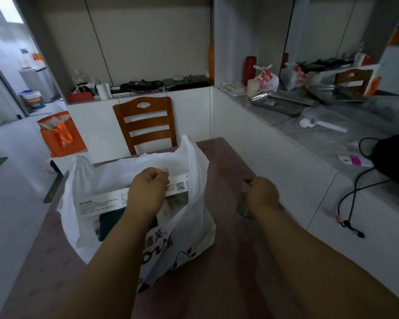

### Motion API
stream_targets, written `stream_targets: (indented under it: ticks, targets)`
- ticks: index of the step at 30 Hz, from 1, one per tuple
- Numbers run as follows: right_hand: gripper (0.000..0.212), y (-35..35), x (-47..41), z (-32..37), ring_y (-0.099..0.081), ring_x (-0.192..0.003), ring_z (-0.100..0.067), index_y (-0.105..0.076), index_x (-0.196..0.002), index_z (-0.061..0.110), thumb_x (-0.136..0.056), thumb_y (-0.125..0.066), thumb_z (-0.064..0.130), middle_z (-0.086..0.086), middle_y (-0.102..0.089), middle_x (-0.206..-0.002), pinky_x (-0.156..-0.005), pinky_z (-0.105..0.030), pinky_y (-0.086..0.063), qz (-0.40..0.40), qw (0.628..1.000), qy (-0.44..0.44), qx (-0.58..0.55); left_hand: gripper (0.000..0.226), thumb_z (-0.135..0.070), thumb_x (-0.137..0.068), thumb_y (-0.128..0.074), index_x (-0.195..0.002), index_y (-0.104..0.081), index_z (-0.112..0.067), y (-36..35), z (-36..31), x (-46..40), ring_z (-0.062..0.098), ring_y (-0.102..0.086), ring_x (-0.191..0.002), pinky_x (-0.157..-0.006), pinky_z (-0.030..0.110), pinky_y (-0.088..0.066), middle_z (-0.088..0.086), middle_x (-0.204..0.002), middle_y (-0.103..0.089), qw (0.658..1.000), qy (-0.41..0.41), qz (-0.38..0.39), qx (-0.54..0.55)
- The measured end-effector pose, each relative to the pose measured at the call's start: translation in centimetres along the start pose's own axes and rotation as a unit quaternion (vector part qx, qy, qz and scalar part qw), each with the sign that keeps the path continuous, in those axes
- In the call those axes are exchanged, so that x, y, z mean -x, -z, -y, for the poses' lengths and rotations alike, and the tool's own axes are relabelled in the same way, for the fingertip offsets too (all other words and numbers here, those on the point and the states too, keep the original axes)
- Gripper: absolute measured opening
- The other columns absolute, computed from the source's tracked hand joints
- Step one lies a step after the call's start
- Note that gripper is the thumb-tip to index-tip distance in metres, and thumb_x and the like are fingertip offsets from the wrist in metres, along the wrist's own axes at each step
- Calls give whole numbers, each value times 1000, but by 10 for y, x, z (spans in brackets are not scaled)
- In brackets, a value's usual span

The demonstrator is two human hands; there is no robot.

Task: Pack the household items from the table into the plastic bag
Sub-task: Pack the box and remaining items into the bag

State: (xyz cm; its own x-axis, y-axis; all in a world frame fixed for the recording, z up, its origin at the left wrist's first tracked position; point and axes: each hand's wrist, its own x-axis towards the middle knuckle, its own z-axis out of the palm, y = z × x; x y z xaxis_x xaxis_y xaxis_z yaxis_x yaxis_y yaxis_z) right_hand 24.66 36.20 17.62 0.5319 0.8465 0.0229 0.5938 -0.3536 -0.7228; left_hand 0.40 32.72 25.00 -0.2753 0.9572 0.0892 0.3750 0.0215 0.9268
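A white plastic bag (189,229) with red and dark print stands open on the reddish-brown table (240,272). A long white box (97,203) with printed text and a QR code sticks out of its mouth, above a dark flat item (111,224). My left hand (148,192) is over the bag's mouth, its fingers closed on the bag's near rim at the box. My right hand (262,194) is to the right of the bag, closed around a small grey-brown object (244,203) just above the table.
A wooden chair (145,125) stands at the table's far end. An orange tote bag (60,134) sits on the floor at left. At right a white counter (320,143) carries metal trays, a white handheld device, a black bag with cords and tied plastic bags.
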Motion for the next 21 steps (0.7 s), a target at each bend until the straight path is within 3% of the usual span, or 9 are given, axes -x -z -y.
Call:
stream_targets:
  ticks: [4, 6, 10, 12, 14, 16, 18, 20, 21]
  targets:
    - [21, 60, 43, 56, -64, -82, -27, -71, -93, 9, -84, -64, 26, -14, -72, -94, -65, -26, -39, -179, 975, 95, -95, 25, -35, -92, -48, -73, -60, -23, 22, -5, 9, 14, -58, -69, -58, 29, -49, -7, -73, -62, 995, -31, -87, -28]
    - [14, 94, 73, 93, -60, -68, -19, -69, -82, 18, -81, -64, 31, -5, -69, -77, -58, -24, -36, -211, 945, 156, -196, 22, -36, -92, -46, -74, -55, -28, 35, -8, 14, 8, -54, -66, -52, 26, -49, -14, -72, -57, 991, -40, -126, -36]
    - [16, 124, 143, 156, -62, -58, -9, -65, -78, 21, -85, -64, 35, 6, -67, -69, -51, -26, -52, -86, 890, 284, -346, 15, -30, -95, -41, -92, -56, -29, 59, -6, 18, 1, -49, -67, -48, 12, -32, -17, -82, -54, 988, -33, -143, -50]
    - [14, 108, 166, 174, -63, -60, -6, -61, -80, 22, -89, -61, 32, 7, -64, -71, -53, -20, -54, 18, 896, 316, -312, 20, -23, -96, -41, -102, -59, -22, 69, -3, 19, 1, -48, -68, -52, 11, -30, -10, -91, -55, 987, -37, -144, -54]
    - [14, 81, 178, 182, -61, -66, -6, -57, -81, 23, -92, -55, 31, 9, -60, -73, -53, -13, -50, 104, 907, 324, -249, 19, -16, -97, -43, -102, -62, -14, 80, -1, 22, 3, -47, -66, -54, 10, -29, -6, -84, -54, 982, -43, -151, -102]
    - [16, 56, 175, 182, -58, -68, -7, -56, -82, 20, -94, -53, 30, 9, -56, -72, -55, -13, -44, 129, 921, 305, -205, 20, -11, -95, -45, -93, -63, -17, 92, 3, 27, 6, -52, -67, -52, 13, -33, -7, -81, -57, 975, -48, -185, -111]
    - [16, 40, 163, 178, -56, -66, -7, -56, -82, 19, -93, -53, 29, 9, -56, -71, -55, -16, -39, 133, 935, 272, -186, 24, -10, -92, -45, -88, -67, -18, 104, 5, 33, 16, -60, -78, -54, 16, -43, -1, -97, -64, 965, -55, -236, -99]
    - [15, 32, 152, 174, -52, -61, -6, -55, -83, 19, -93, -52, 29, 7, -56, -71, -53, -17, -36, 125, 947, 242, -171, 28, -16, -89, -44, -91, -72, -14, 114, 8, 33, 26, -58, -97, -72, 27, -52, 7, -115, -61, 949, -68, -282, -125]
    - [15, 27, 147, 171, -50, -59, -4, -55, -84, 19, -93, -52, 30, 6, -56, -73, -53, -17, -36, 109, 954, 241, -144, 32, -20, -87, -43, -93, -73, -14, 117, 8, 31, 29, -56, -104, -83, 33, -49, 9, -118, -61, 944, -75, -279, -158]
